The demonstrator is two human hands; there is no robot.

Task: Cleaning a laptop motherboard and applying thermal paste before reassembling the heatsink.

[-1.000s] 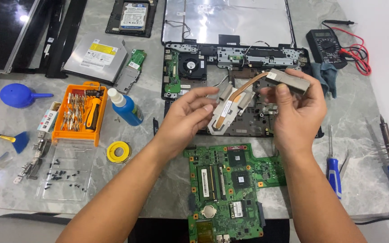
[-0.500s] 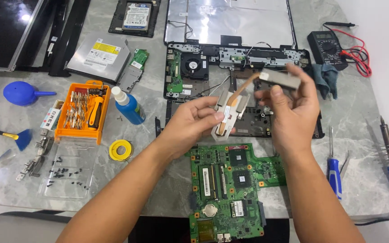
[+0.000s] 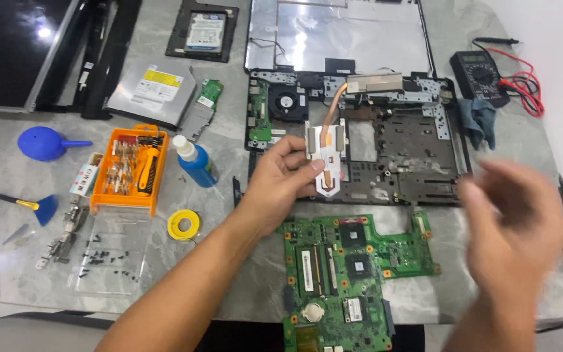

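Grey marble table (image 3: 14,189) carries the work. Left hand (image 3: 280,186) pinches the white plate of a copper-piped heatsink (image 3: 328,156) over the opened laptop base (image 3: 412,156). Right hand (image 3: 513,218) hangs blurred, fingers spread, holding nothing, beside the green motherboard (image 3: 350,274).

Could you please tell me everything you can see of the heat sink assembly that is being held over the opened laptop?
The heat sink assembly is bare metal: a pale silvery mounting plate at its lower end, a copper-coloured pipe curving up from it, and a block of silvery fins at the top. It stands roughly upright in the picture, above the open laptop base. The left hand grips the plate by its left edge, thumb on its face. The right hand, blurred, is off it, well to the right.
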